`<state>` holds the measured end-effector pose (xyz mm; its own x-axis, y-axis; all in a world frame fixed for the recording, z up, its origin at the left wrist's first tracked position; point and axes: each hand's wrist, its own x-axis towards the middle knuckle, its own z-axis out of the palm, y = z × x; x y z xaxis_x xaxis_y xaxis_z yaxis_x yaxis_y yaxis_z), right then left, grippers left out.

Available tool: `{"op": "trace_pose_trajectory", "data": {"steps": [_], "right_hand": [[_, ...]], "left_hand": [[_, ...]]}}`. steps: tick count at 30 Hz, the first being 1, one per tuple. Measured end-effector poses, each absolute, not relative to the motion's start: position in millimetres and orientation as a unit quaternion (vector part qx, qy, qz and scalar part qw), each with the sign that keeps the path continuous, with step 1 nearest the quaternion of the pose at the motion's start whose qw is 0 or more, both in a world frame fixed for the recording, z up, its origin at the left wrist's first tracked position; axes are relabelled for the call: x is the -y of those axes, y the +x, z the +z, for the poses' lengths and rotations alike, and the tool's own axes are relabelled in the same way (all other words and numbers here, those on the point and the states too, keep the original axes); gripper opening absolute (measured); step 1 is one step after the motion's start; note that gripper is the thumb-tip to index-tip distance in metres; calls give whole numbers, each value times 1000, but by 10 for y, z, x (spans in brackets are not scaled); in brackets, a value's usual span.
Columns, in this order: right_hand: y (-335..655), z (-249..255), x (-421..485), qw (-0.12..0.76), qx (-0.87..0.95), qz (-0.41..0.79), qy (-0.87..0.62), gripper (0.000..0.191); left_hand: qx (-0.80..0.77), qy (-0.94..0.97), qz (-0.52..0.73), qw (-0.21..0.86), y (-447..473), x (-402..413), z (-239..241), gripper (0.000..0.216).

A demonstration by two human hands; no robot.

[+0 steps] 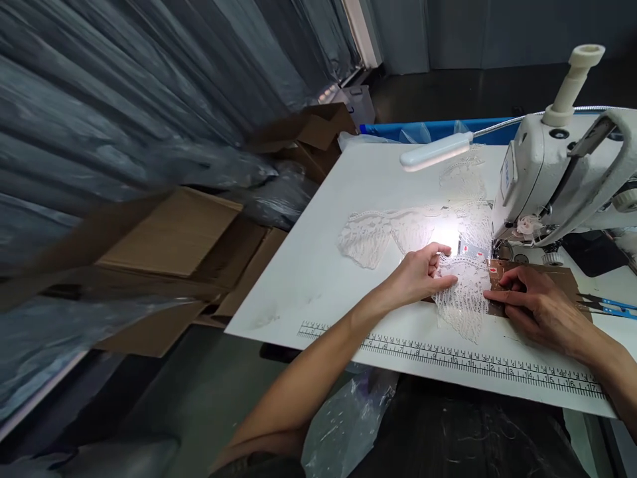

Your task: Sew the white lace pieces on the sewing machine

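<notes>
A piece of white lace [460, 302] lies on the white sewing table [318, 279], in front of the sewing machine [552, 179]. My left hand [421, 273] rests on the lace's left edge, fingers curled and pressing it flat. My right hand [535, 302] lies flat on a brown card template [560, 275] at the lace's right side, close to the needle area [497, 255], fingers pressing down. A chain of further lace pieces [383, 236] trails off to the left and behind the needle under the lamp's light.
A white lamp head [435, 151] on a flexible neck hangs over the table. Blue-handled snips [604, 305] lie at the right. A printed ruler [448, 358] runs along the table's front edge. Cardboard boxes [169, 245] and plastic sheeting stand at the left; a plastic bag [348, 425] hangs below.
</notes>
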<state>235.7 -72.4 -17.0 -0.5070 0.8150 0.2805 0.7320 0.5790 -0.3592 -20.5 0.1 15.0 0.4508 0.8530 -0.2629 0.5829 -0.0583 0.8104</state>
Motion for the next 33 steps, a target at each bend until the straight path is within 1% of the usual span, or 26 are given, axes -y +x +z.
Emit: {"op": "trace_pose_trajectory", "data": {"steps": [5, 7, 8, 10, 12, 13, 17, 20, 24, 29, 33], "right_hand": [[2348, -173, 722, 216, 862, 99, -447, 31], [2341, -166, 724, 214, 860, 100, -452, 31], [2337, -164, 726, 215, 860, 100, -452, 31], [2331, -163, 730, 217, 861, 97, -450, 32], [2329, -167, 735, 216, 862, 93, -448, 33], [2330, -169, 737, 215, 863, 90, -448, 34], [2344, -177, 733, 205, 867, 80, -446, 34], [2354, -181, 725, 198, 870, 79, -444, 33], [2343, -189, 734, 204, 869, 76, -444, 34], [2324, -205, 739, 207, 872, 61, -439, 30], [2353, -223, 683, 201, 871, 33, -448, 33]], "left_hand": [[-495, 722, 152, 460, -234, 9, 155, 48], [-489, 738, 166, 434, -271, -1, 142, 45], [-486, 755, 183, 399, -290, -10, 131, 41], [-468, 802, 230, 292, -313, -33, 100, 30], [-402, 860, 255, 187, -298, -55, 58, 24], [-351, 890, 250, 151, -271, -64, 35, 24], [-164, 971, 169, 48, -71, -94, -45, 29], [-121, 987, 101, -13, 62, -116, -65, 31], [-124, 990, 52, -51, 95, -90, -61, 34], [-185, 979, 69, -46, 73, 2, -86, 38], [-199, 976, 66, -63, 135, -66, -101, 39]]}}
